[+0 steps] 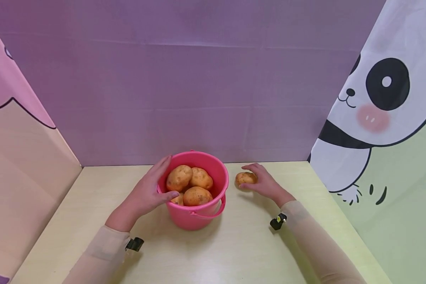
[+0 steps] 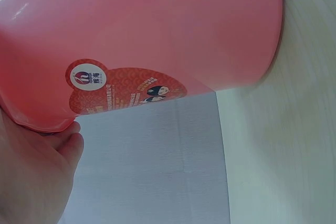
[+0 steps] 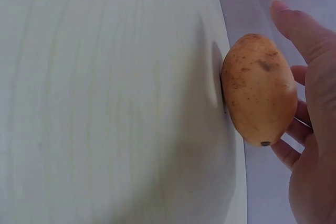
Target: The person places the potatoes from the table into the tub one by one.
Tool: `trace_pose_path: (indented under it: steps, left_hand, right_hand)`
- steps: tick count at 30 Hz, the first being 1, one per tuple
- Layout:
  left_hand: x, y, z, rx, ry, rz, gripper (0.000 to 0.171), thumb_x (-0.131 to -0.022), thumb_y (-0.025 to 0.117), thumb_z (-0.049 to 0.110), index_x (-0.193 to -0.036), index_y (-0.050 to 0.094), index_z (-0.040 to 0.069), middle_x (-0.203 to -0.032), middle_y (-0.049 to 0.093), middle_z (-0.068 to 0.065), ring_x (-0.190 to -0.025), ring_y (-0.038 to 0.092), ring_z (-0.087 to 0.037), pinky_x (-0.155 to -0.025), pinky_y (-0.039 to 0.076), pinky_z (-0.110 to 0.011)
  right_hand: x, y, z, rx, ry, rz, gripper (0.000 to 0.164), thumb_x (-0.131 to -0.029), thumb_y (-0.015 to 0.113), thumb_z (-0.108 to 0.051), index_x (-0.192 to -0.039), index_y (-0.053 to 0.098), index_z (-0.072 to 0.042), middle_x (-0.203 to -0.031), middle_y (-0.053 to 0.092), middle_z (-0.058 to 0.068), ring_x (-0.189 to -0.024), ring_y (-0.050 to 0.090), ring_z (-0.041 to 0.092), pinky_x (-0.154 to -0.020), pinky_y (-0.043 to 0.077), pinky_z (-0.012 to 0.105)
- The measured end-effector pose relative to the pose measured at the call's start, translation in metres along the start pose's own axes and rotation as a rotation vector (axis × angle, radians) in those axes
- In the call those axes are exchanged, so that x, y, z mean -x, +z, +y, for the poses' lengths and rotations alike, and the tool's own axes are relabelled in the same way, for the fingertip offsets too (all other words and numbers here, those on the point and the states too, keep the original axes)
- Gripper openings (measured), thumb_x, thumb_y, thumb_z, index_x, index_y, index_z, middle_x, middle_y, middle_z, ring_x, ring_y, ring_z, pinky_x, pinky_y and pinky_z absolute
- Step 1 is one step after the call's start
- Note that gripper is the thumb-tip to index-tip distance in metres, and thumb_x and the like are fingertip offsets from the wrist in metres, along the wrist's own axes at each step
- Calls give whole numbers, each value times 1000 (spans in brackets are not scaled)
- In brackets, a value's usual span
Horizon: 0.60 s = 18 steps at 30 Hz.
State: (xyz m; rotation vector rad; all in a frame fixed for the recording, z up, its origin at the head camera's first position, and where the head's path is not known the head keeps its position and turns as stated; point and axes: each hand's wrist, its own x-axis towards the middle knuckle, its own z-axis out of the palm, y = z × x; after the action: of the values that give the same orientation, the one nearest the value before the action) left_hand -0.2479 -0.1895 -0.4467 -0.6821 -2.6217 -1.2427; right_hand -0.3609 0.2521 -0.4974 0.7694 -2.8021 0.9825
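A pink bucket (image 1: 191, 217) stands upright on the table with several potatoes (image 1: 197, 196) inside. My left hand (image 1: 152, 189) holds the bucket at the left of its rim, thumb over the edge and fingers along the outer side. In the left wrist view, bent fingertips (image 2: 72, 145) show below the rim. To the right of the bucket, a single potato (image 3: 260, 90) rests on the table. Around it is my right hand (image 1: 264, 183), the thumb standing off the potato and the other fingers partly hidden behind it.
The bucket's pink handle (image 1: 213, 215) hangs down at its front right. Behind the pale wooden table (image 1: 241, 252) rises a purple backdrop (image 1: 206, 98). A panda-printed panel (image 1: 394, 130) borders the right side, and a pink and beige panel (image 1: 21, 169) the left.
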Motion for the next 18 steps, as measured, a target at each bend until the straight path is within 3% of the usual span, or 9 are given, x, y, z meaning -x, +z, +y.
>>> trace_pose_path:
  steps: [6, 18]
  left_hand:
    - [0, 0, 0, -8, 6, 1, 114, -90, 89, 37, -178, 21, 11, -183, 19, -15, -165, 23, -49, -111, 50, -69]
    - [0, 0, 0, -10, 17, 9, 113, -91, 88, 39, -177, 22, 10, -183, 20, -16, -164, 24, -50, -113, 48, -71]
  right_hand:
    - [0, 3, -3, -14, 46, -28, 76, -91, 94, -32, -156, 62, -11, -148, 59, 14, -135, 54, 34, -112, 53, 55]
    - [-1, 10, 8, -49, 46, -23, 75, -89, 95, -33, -154, 64, -11, -144, 62, 11, -129, 58, 31, -112, 51, 55]
